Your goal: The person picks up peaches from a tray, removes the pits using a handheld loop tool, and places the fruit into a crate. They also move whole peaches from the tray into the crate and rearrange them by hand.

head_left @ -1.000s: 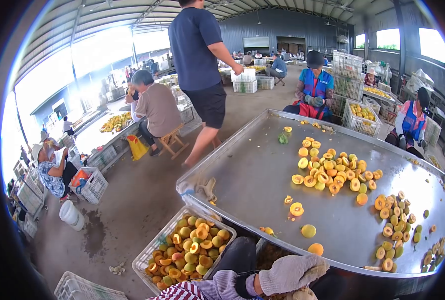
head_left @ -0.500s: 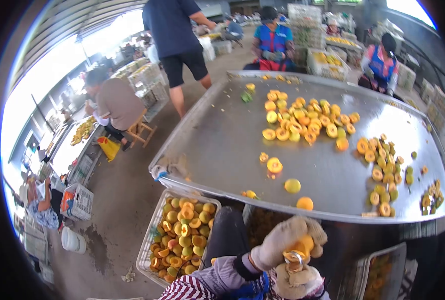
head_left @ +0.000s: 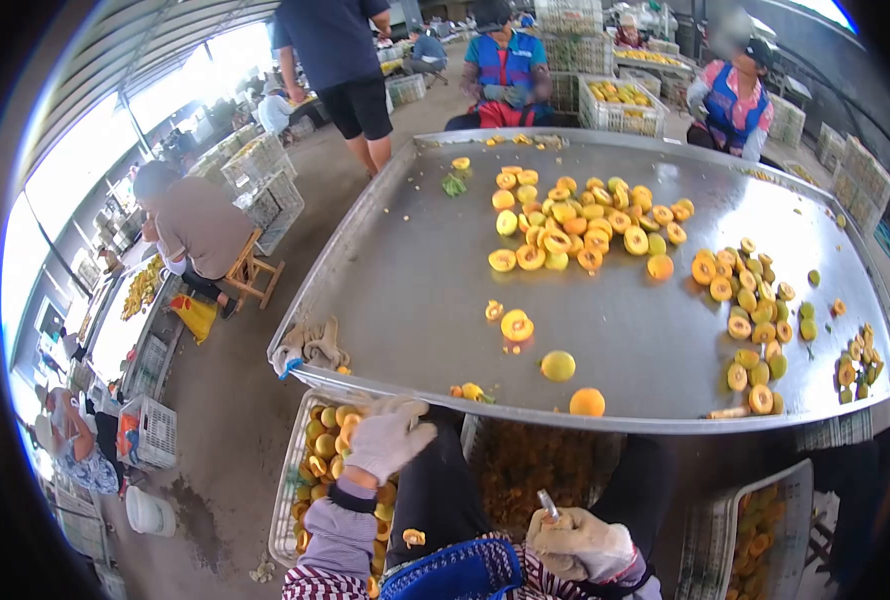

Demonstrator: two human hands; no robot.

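Note:
My left hand point(head_left: 390, 440), in a pale work glove, is over the white crate point(head_left: 287, 500) beside my left leg. Its fingers look apart, slightly blurred, with no fruit visible in them. Whole and halved apricots point(head_left: 317, 440) fill the crate, partly hidden by my hand and sleeve. My gloved right hand point(head_left: 583, 545) is closed in front of my lap, around a small metal pitting tool point(head_left: 547, 503) whose silvery tip points up. An apricot piece point(head_left: 414, 538) lies on my left thigh.
A metal table point(head_left: 415, 330) carries a pile of apricot halves point(head_left: 585, 225), more halves point(head_left: 755, 320) at right, and gloves point(head_left: 310, 345) at its near left corner. Another fruit crate point(head_left: 765, 530) stands at my right. Co-workers point(head_left: 505, 70) sit beyond the table; one person point(head_left: 335, 60) stands.
My hands were together around an apricot at the tool. My left hand has moved left, over the crate, without it; my right hand has lowered slightly, still holding the tool. The view has shifted.

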